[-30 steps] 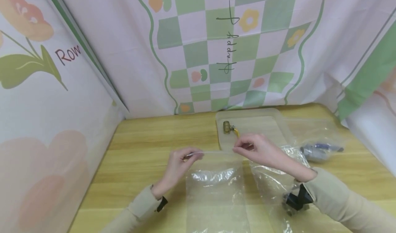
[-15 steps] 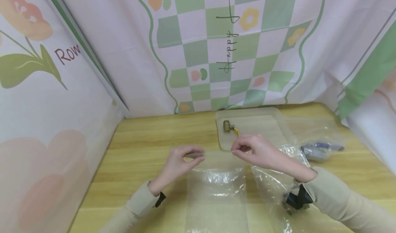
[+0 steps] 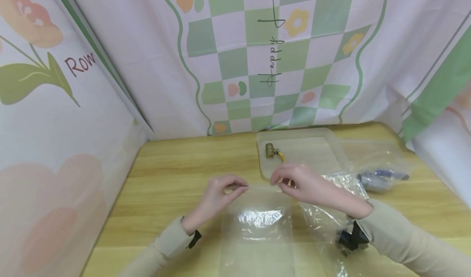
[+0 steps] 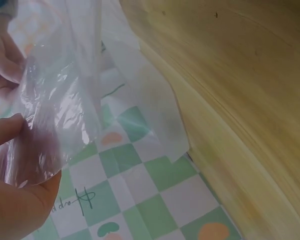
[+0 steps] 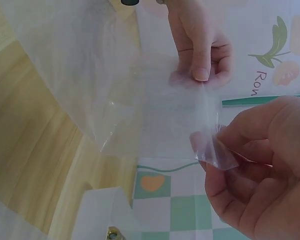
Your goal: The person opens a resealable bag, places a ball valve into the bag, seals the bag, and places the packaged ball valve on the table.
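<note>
A clear plastic bag [image 3: 257, 228] hangs from both hands over the table, its upper edge between them. My left hand [image 3: 222, 193] pinches that edge at the left between thumb and fingers. At the other corner, my right hand [image 3: 303, 183] pinches the film; in the right wrist view the bag's corner [image 5: 215, 155] lies between its thumb and fingers. Seen from the left wrist, the glossy film [image 4: 65, 105] covers part of the left fingers. Behind the right hand, a brass valve [image 3: 270, 150] with a yellow handle lies in a translucent tray [image 3: 324, 134].
Right of the held bag lies another clear bag [image 3: 316, 219] with a dark object inside, partly hidden by the right wrist. A further bag [image 3: 379, 150] at the back right contains a grey and blue item [image 3: 379, 179]. Patterned curtains surround the wooden table [image 3: 176, 158].
Both hands have come slightly closer together and a little lower, still pinching the bag's upper edge. The film below shows a brighter, shifted glare. The tray and valve have stayed put.
</note>
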The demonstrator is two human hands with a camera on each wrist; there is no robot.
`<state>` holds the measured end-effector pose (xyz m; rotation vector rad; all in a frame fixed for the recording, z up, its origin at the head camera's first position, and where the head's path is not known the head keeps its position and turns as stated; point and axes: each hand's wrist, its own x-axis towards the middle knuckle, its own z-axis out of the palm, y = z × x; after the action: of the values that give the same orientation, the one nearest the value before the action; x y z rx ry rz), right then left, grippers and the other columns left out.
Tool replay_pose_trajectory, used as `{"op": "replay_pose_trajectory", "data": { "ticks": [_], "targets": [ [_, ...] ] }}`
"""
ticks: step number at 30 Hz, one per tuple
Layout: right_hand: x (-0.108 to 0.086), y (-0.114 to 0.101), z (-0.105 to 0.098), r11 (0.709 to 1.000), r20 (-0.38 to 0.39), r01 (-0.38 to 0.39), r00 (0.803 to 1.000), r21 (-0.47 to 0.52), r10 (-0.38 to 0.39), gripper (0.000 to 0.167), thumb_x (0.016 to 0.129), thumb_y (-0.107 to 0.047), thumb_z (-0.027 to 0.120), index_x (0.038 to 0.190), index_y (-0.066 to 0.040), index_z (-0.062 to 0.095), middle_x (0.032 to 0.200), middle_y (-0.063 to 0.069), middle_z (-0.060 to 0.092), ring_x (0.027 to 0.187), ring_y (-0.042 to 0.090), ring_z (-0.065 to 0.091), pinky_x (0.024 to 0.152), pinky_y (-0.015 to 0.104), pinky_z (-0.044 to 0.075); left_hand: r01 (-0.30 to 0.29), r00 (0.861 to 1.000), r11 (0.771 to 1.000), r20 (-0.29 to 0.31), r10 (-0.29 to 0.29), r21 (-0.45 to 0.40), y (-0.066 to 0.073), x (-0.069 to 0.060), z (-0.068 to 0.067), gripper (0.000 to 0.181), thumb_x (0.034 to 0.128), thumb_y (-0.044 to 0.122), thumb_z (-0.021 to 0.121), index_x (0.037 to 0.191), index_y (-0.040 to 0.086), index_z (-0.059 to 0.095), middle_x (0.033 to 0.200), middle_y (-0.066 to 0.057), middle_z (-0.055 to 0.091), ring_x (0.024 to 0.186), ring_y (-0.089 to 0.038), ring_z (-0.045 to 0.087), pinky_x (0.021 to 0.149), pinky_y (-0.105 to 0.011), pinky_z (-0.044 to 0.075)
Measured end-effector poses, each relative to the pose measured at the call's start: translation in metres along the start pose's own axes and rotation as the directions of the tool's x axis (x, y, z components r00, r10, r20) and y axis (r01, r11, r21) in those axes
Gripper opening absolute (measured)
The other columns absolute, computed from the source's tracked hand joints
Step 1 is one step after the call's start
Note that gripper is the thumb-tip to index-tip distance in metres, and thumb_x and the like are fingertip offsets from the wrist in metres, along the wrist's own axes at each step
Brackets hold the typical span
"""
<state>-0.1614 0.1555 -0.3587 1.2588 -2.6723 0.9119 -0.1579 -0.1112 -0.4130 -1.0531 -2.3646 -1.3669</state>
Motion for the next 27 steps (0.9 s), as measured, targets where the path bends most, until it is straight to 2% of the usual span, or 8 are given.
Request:
{"op": "replay_pose_trajectory", "data": {
  "ticks": [6,10,13,17,21,27],
  "targets": [
    [0.0002,-0.0002,0.002,1.0,-0.006,0.015,1.0,0.017,-0.015,0.009,0.086,-0.002,0.071,0.093,-0.008,0.07,0.088,0.004,0.074,0.073,0.005,0.066,0.064,0.012,0.058,-0.005,0.998,1.0,0.059,0.005,0.003,0.0039,0.0001,0.0021,0.016,0.0875,0.006,0.072,0.102,-0.001,0.071,0.098,-0.014,0.076,0.085,-0.019,0.075,0.079,-0.016,0.061],
    [0.002,0.0004,0.0047,0.999,-0.028,0.035,0.999,0.032,-0.034,0.008,0.085,-0.003,0.072,0.091,-0.008,0.07,0.085,0.003,0.074,0.073,0.006,0.067,0.063,0.013,0.058,0.011,0.993,1.0,0.118,-0.014,0.029,0.0053,0.0013,0.0027,0.018,0.0897,0.011,0.071,0.104,0.001,0.072,0.101,-0.013,0.077,0.087,-0.017,0.075,0.078,-0.012,0.059],
    [0.0028,0.0003,0.0066,0.998,-0.029,0.024,0.999,0.05,-0.023,0.008,0.084,-0.003,0.073,0.09,-0.008,0.07,0.084,0.002,0.073,0.073,0.006,0.067,0.063,0.014,0.059,0.024,0.99,0.998,0.137,-0.03,0.051,0.0062,0.0022,0.0026,0.016,0.0905,0.013,0.07,0.102,0.002,0.074,0.1,-0.011,0.078,0.086,-0.016,0.076,0.075,-0.01,0.058],
    [0.0026,-0.0003,0.0082,0.998,-0.028,0.001,1.0,0.069,0.001,0.008,0.084,-0.004,0.074,0.088,-0.009,0.069,0.083,0.001,0.073,0.074,0.004,0.066,0.063,0.014,0.059,0.034,0.99,0.998,0.138,-0.039,0.045,0.0067,0.0026,0.0031,0.014,0.0895,0.014,0.071,0.099,0.003,0.074,0.097,-0.011,0.078,0.083,-0.015,0.076,0.074,-0.01,0.058],
    [0.0025,-0.0013,0.0091,0.997,-0.039,0.011,0.999,0.072,-0.008,0.009,0.083,-0.004,0.075,0.088,-0.009,0.069,0.083,0.001,0.072,0.073,0.004,0.066,0.063,0.014,0.058,0.033,0.991,0.999,0.127,-0.037,0.032,0.008,0.0025,0.004,0.014,0.0875,0.014,0.073,0.096,0.003,0.074,0.093,-0.01,0.078,0.08,-0.014,0.075,0.073,-0.011,0.059],
    [0.0026,-0.0019,0.0069,0.996,-0.029,0.018,0.999,0.082,-0.015,0.009,0.084,-0.007,0.075,0.09,-0.011,0.069,0.086,0.0,0.073,0.074,0.004,0.067,0.063,0.014,0.059,0.018,0.997,0.998,0.068,-0.022,0.054,0.0086,0.002,0.0052,0.01,0.0866,0.012,0.074,0.092,0.003,0.075,0.088,-0.011,0.078,0.074,-0.012,0.074,0.069,-0.012,0.059]
  ]
}}
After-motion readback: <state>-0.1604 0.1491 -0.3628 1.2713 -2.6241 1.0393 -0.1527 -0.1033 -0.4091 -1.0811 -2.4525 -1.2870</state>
